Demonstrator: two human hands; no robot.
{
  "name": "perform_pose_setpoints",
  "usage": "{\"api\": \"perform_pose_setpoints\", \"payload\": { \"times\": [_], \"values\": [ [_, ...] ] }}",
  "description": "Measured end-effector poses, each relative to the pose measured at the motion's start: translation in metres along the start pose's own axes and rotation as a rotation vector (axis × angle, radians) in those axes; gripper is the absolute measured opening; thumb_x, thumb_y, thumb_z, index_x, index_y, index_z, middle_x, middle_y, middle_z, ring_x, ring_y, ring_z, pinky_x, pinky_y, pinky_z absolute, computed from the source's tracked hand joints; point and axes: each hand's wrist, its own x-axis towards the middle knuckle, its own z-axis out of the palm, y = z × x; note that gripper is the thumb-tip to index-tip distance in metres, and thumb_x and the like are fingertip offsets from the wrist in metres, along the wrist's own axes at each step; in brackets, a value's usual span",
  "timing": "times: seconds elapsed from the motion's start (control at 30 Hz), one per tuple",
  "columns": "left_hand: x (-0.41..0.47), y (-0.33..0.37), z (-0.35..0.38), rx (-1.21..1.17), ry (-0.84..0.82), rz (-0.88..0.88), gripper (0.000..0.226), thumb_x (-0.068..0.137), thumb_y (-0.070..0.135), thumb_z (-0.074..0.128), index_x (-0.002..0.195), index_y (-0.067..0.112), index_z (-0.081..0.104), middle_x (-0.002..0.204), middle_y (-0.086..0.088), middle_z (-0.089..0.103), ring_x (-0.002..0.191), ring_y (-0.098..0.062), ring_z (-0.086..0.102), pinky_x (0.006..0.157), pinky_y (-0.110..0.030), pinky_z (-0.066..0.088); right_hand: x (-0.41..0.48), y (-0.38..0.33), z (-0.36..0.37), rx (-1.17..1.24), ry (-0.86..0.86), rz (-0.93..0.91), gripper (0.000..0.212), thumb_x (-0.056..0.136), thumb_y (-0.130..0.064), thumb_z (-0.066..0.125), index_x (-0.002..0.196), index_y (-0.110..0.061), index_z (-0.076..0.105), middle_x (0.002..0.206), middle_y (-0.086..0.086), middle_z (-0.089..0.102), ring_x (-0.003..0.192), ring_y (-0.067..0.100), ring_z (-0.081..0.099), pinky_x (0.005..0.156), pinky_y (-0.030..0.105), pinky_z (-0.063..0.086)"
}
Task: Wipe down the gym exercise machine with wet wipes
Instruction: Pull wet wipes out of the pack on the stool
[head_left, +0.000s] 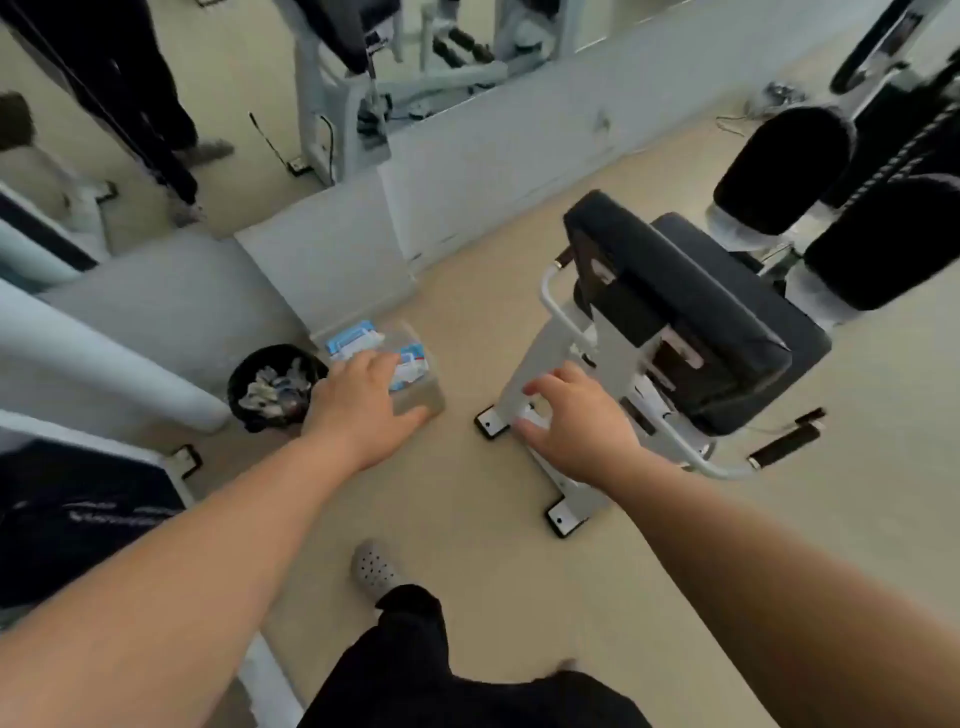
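Exercise machine (701, 322): standing on the floor (467, 493) to the right, black pad tilting up, white base frame reaching toward the feet.
Right hand (576, 421): hovering over that frame, fingers loosely spread, gripping nothing; probably balancing the lean.
Left hand (363, 405): reaching down onto the wipes box (431, 397), thumb splaying wide, fingers lying straight over the wet wipes (353, 338), nothing pinched yet.
Wipes box: sitting between bin and machine, putting packets within reach.
Bin (239, 379): waiting just beside the box, holding used wipes.
Room: opening between box and frame foot; wall (467, 171) closing in behind.
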Motion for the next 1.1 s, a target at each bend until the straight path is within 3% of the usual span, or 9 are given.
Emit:
{"api": "perform_pose_setpoints", "payload": {
  "times": [0.07, 0.27, 0.57, 0.73, 0.97, 1.1],
  "values": [
    [0.02, -0.039, 0.0, -0.018, -0.043, -0.047, 0.09, 0.075, 0.076, 0.051, 0.145, 0.019, 0.047, 0.145, -0.01, 0.049, 0.133, -0.034, 0.046, 0.111, -0.047, 0.04, 0.037, -0.025, 0.017, 0.003, -0.043, 0.037, 0.051, 0.095, -0.054, 0.061, 0.138, -0.028, 0.055, 0.138, -0.002, 0.048, 0.122, 0.024, 0.053, 0.095, 0.038, 0.05],
    [0.094, -0.135, 0.021, -0.023, -0.159, -0.093, 0.082, 0.082, 0.062, 0.067, 0.149, 0.024, 0.04, 0.146, -0.009, 0.046, 0.129, -0.036, 0.046, 0.108, -0.045, 0.041, 0.148, -0.081, 0.065, 0.011, -0.147, 0.13, 0.053, 0.095, -0.052, 0.064, 0.141, -0.027, 0.055, 0.144, -0.002, 0.045, 0.132, 0.021, 0.047, 0.104, 0.038, 0.046],
    [0.16, -0.192, 0.117, -0.161, -0.269, -0.313, 0.08, 0.087, 0.062, 0.062, 0.153, 0.025, 0.034, 0.153, -0.003, 0.038, 0.138, -0.03, 0.038, 0.111, -0.041, 0.037, 0.299, -0.069, 0.164, -0.028, -0.332, 0.063, 0.055, 0.092, -0.053, 0.065, 0.14, -0.027, 0.055, 0.142, -0.001, 0.045, 0.123, 0.022, 0.057, 0.099, 0.035, 0.047],
    [0.196, -0.202, 0.202, -0.351, -0.235, -0.439, 0.079, 0.086, 0.058, 0.067, 0.151, 0.023, 0.038, 0.15, -0.006, 0.04, 0.137, -0.03, 0.038, 0.113, -0.042, 0.036, 0.38, -0.042, 0.235, -0.075, -0.405, -0.013, 0.058, 0.092, -0.05, 0.066, 0.144, -0.028, 0.052, 0.142, 0.001, 0.046, 0.128, 0.024, 0.052, 0.103, 0.035, 0.043],
    [0.259, -0.219, 0.333, -0.542, -0.118, -0.486, 0.075, 0.085, 0.05, 0.072, 0.148, 0.022, 0.043, 0.149, -0.009, 0.043, 0.136, -0.03, 0.042, 0.114, -0.038, 0.035, 0.461, 0.008, 0.352, -0.05, -0.37, -0.102, 0.058, 0.094, -0.049, 0.066, 0.146, -0.026, 0.052, 0.148, -0.002, 0.048, 0.136, 0.024, 0.046, 0.108, 0.033, 0.038],
    [0.301, -0.228, 0.402, -0.615, -0.024, -0.462, 0.066, 0.084, 0.044, 0.075, 0.143, 0.024, 0.052, 0.137, -0.009, 0.054, 0.116, -0.031, 0.057, 0.103, -0.036, 0.045, 0.499, 0.032, 0.42, -0.076, -0.351, -0.174, 0.057, 0.097, -0.047, 0.064, 0.149, -0.025, 0.051, 0.153, -0.003, 0.047, 0.139, 0.024, 0.042, 0.112, 0.033, 0.035]
  ]
}}
